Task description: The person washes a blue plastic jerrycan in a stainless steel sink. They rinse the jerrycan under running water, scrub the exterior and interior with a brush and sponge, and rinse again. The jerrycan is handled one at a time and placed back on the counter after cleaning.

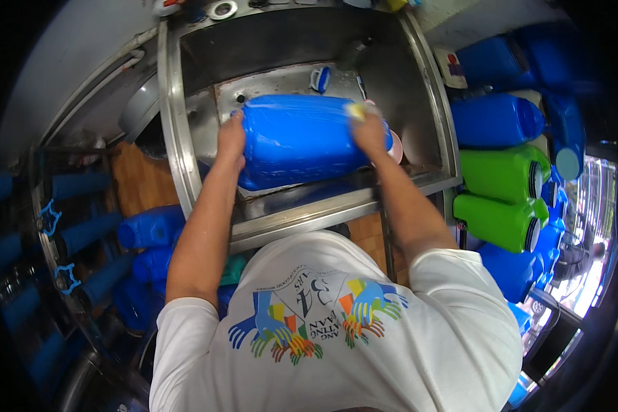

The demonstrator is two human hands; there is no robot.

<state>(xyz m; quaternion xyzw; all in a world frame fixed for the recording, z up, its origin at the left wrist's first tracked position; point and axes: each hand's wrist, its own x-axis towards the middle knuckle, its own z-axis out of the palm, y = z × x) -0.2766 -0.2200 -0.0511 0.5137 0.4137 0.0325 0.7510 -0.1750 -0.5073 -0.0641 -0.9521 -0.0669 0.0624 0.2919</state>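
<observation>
A large blue plastic jug (302, 141) lies on its side across the steel sink (172, 110), its upper face streaked with whitish suds. At the jug's left end, my left hand (232, 139) is closed on its edge. My right hand (369, 134), slightly blurred, presses a yellow sponge (355, 111) against the right end. Behind the jug, a blue-and-white scrub brush (320, 79) rests on the sink floor. A pink round rim, perhaps a basin (397, 148), shows partly from behind my right hand and the jug.
Green jugs (498, 173) and blue jugs (491, 122) are stacked right of the sink. More blue jugs (151, 226) stand on the floor at the left, by a dark metal rack (48, 206) holding blue containers. Small items line the sink's back ledge, including a round metal drain piece (222, 9).
</observation>
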